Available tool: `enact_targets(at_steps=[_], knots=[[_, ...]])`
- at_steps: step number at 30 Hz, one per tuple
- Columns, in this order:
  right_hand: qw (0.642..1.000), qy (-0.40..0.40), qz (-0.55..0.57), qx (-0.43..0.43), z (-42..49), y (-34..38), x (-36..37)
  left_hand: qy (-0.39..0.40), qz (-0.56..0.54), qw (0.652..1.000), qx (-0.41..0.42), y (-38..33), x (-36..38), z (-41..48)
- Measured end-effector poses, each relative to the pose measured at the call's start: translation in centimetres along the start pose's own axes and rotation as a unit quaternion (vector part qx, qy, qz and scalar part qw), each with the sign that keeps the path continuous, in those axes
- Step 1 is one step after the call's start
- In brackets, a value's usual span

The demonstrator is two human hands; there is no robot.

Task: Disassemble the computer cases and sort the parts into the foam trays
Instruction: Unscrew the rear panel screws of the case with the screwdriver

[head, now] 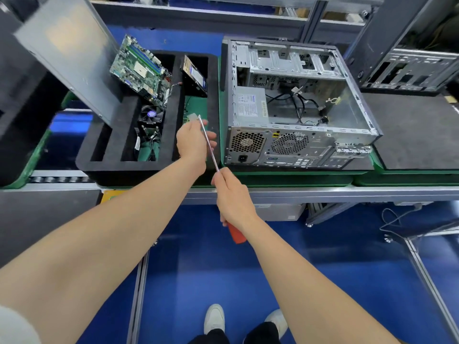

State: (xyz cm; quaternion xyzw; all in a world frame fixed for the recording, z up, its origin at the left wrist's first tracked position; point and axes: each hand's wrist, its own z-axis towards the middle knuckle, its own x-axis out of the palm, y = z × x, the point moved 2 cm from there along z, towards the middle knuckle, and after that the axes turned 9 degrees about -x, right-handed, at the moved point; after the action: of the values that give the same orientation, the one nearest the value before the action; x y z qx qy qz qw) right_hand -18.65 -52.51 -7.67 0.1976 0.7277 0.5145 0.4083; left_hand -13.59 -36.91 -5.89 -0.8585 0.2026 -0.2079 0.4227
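Note:
An open grey computer case [298, 105] lies on its side on a green mat, with its power supply [249, 103] and loose black cables inside. Left of it sits a black foam tray [129, 167]. The tray holds a tilted green motherboard [139, 70], a cooler fan [151, 117] and a drive [195, 75] leaning in the right slot. My right hand [233, 197] grips a long screwdriver [208, 142] by its red handle. My left hand [193, 142] is over the tray's right slot and pinches a small pale part beside the screwdriver's tip.
A grey side panel [64, 53] leans over the tray's left end. A second stripped case [409, 70] stands at the far right behind a dark mat [417, 135]. The metal conveyor rail [323, 192] runs along the near edge, blue floor below.

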Motion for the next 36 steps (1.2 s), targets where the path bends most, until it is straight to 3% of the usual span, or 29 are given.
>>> enact_targets(at_steps=[5, 7, 10, 13, 16, 20, 25, 28, 36], knots=[[0.996, -0.056, 0.065, -0.017, -0.9, 1.9, -2.2, 0.035, 0.128, 0.963, 0.235, -3.6, 3.6, -4.4], [0.991, -0.08, 0.11, -0.012, -1.5, 1.9, -3.4, 0.04, 0.227, 0.917, 0.324, -4.4, 5.3, -6.1], [0.981, -0.108, 0.162, 0.015, -2.9, 1.1, -5.6, 0.098, 0.376, 0.822, 0.415, -4.6, 8.0, -7.9], [0.974, -0.143, 0.172, 0.034, -4.6, -0.3, -7.8, 0.205, 0.461, 0.771, 0.39, -3.3, 10.6, -9.2], [0.968, -0.173, 0.173, 0.063, -6.1, -1.7, -9.5, 0.249, 0.529, 0.719, 0.377, -1.4, 12.9, -10.4], [0.968, -0.182, 0.148, 0.086, -7.6, -3.5, -11.7, 0.271, 0.57, 0.686, 0.361, 0.0, 15.0, -11.1], [0.972, -0.168, 0.119, 0.115, -8.9, -5.3, -13.4, 0.235, 0.656, 0.62, 0.36, 0.6, 16.4, -10.7], [0.972, -0.161, 0.127, 0.117, -9.6, -5.8, -13.5, 0.218, 0.667, 0.614, 0.362, 1.0, 16.7, -10.4], [0.976, -0.158, 0.083, 0.126, -9.5, -5.8, -15.3, 0.209, 0.642, 0.64, 0.366, 1.1, 16.7, -10.6]])
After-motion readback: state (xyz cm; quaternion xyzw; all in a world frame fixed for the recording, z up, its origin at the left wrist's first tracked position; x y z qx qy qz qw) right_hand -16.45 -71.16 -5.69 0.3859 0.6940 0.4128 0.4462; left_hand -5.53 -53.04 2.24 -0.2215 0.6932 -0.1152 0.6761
